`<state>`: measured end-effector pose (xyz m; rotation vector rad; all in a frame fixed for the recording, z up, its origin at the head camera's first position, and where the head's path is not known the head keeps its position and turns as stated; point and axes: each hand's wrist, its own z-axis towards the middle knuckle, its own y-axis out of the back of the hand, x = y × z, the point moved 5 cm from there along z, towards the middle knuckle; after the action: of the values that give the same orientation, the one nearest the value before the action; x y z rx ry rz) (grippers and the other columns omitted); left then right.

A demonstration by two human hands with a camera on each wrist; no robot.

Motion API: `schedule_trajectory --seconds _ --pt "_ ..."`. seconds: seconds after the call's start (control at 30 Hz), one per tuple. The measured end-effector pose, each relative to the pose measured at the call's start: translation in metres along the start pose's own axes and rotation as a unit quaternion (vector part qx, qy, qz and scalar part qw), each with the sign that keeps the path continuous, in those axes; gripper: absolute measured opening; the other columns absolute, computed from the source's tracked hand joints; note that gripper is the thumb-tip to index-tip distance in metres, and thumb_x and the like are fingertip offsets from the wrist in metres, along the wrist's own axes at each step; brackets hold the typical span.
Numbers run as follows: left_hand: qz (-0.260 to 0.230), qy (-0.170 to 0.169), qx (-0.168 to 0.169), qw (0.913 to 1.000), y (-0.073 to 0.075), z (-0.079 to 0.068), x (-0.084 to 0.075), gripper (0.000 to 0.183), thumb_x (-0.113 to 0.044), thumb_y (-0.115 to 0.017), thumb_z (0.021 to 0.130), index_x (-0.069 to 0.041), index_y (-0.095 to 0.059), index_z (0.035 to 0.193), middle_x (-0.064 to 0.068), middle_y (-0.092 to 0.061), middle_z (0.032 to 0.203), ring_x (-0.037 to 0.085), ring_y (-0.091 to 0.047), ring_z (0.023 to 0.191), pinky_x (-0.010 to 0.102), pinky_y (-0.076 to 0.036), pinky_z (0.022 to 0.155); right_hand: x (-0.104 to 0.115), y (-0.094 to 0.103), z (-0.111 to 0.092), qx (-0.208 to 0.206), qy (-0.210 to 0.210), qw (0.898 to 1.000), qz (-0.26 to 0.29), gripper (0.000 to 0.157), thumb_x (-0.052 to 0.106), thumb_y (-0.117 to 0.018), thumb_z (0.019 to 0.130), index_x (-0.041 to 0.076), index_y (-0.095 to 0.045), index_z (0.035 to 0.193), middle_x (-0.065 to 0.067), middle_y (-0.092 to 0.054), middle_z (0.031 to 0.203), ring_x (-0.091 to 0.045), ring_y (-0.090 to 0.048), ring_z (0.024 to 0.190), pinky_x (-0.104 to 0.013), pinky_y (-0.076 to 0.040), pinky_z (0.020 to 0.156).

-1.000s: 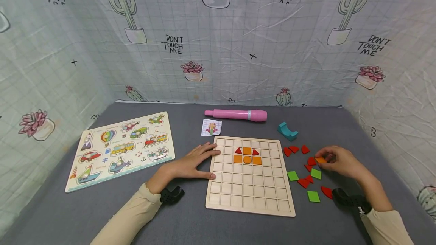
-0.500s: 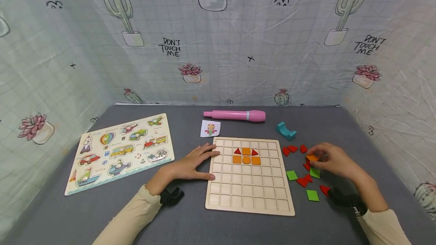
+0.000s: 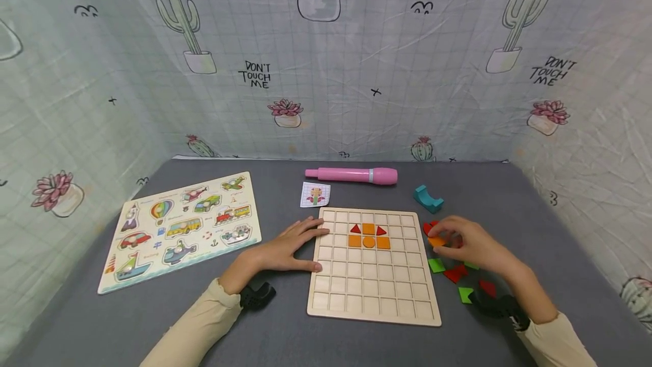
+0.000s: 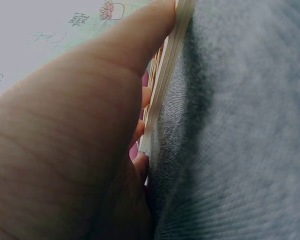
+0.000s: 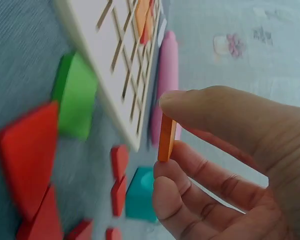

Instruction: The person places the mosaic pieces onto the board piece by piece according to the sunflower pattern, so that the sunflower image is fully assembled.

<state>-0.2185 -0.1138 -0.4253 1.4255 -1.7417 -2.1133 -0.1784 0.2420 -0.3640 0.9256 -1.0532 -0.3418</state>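
A wooden grid board (image 3: 374,282) lies on the dark grey table. Orange squares (image 3: 368,229), an orange disc (image 3: 369,241) and two red triangles (image 3: 381,231) sit in its upper cells. My left hand (image 3: 285,251) rests spread along the board's left side, fingertips and thumb on its edge. Near the board's right edge, my right hand (image 3: 471,242) pinches an orange tile (image 5: 166,137) between thumb and fingers, held above the loose pieces. Below and around that hand lie red pieces (image 5: 32,160) and green tiles (image 5: 77,95), some hidden by the hand and wrist.
A small pattern card (image 3: 315,194) and a pink microphone-shaped thing (image 3: 351,175) lie behind the board. A teal arch block (image 3: 428,199) stands at the back right. On the left is a vehicle picture puzzle (image 3: 180,231). A printed cloth (image 3: 326,72) hangs behind the table.
My right hand has moved left toward the board, carrying the orange tile away from the loose pieces' right side. The left hand stays on the board's edge.
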Motion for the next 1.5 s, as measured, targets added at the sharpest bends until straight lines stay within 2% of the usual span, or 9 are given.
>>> schedule_trajectory --seconds 0.27,0.7,1.0,1.33,1.5 --pt "0.001 0.002 0.003 1.0 -0.001 0.001 0.0 0.078 -0.046 -0.069 0.088 -0.021 -0.032 0.152 0.006 -0.017 0.162 0.033 -0.003 0.15 0.056 -0.006 0.119 0.018 -0.014 0.016 0.033 0.023 0.999 0.008 0.024 0.004 -0.075 0.084 0.004 -0.067 0.106 -0.007 -0.06 0.102 -0.01 -0.053 0.076 -0.025 -0.051 0.063" --pt "0.005 -0.005 0.009 0.9999 -0.004 0.004 0.001 0.078 -0.046 -0.068 0.089 -0.02 -0.032 0.153 0.006 -0.016 0.162 0.033 -0.003 0.15 0.055 -0.005 0.12 0.039 -0.051 0.036 0.089 0.051 0.994 0.04 0.018 0.005 -0.074 0.085 0.006 -0.068 0.103 -0.007 -0.061 0.105 -0.015 -0.055 0.08 -0.024 -0.053 0.065" --pt "0.007 -0.001 0.005 1.0 -0.002 0.003 0.001 0.078 -0.047 -0.068 0.089 -0.021 -0.032 0.153 0.005 -0.016 0.162 0.033 -0.003 0.15 0.055 -0.005 0.12 0.052 -0.075 0.05 0.127 0.062 0.989 0.047 0.013 0.005 -0.073 0.086 0.008 -0.069 0.098 -0.002 -0.06 0.1 -0.014 -0.053 0.078 -0.025 -0.052 0.066" --pt "0.007 0.0 0.006 1.0 -0.003 0.006 0.001 0.078 -0.049 -0.067 0.088 -0.023 -0.032 0.153 0.004 -0.017 0.162 0.032 -0.003 0.15 0.055 -0.005 0.12 0.058 -0.083 0.056 0.144 0.081 0.986 0.029 0.01 0.001 -0.072 0.085 0.006 -0.072 0.094 -0.003 -0.057 0.096 -0.008 -0.055 0.074 -0.023 -0.053 0.067" --pt "0.003 0.0 -0.005 1.0 -0.001 0.001 0.003 0.078 -0.049 -0.068 0.088 -0.021 -0.033 0.153 0.006 -0.017 0.162 0.035 -0.004 0.15 0.057 -0.006 0.119 0.058 -0.086 0.063 0.139 0.082 0.987 0.015 0.01 0.003 -0.072 0.086 0.007 -0.074 0.096 -0.001 -0.06 0.094 -0.009 -0.053 0.074 -0.021 -0.05 0.065"
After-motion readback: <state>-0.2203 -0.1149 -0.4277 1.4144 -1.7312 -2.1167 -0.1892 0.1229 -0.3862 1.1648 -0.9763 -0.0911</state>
